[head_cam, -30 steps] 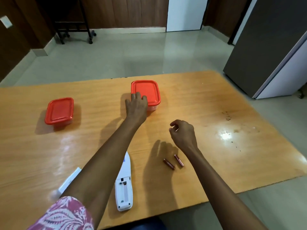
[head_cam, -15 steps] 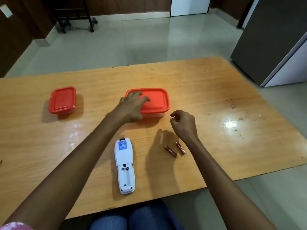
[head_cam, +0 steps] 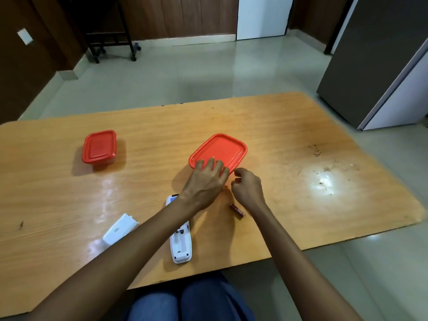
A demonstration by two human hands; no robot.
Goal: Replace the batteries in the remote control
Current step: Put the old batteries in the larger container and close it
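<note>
Now closer, red-lidded container [head_cam: 223, 148] under spread left hand [head_cam: 205, 183], right hand [head_cam: 248, 189] curled beside.

Pretty bright overall, lit from above. A hard white glare patch is thrown on the right of the surface [head_cam: 278, 126], and a softer sheen is seen on the floor [head_cam: 208, 72]. Soft shadows are cast around the small red box [head_cam: 99, 147]. Edges are bowed by the wide lens.

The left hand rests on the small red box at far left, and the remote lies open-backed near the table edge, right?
Not quite. The head view shows the left hand on the larger red container mid-table. The remote does lie open-backed near the edge.
</note>
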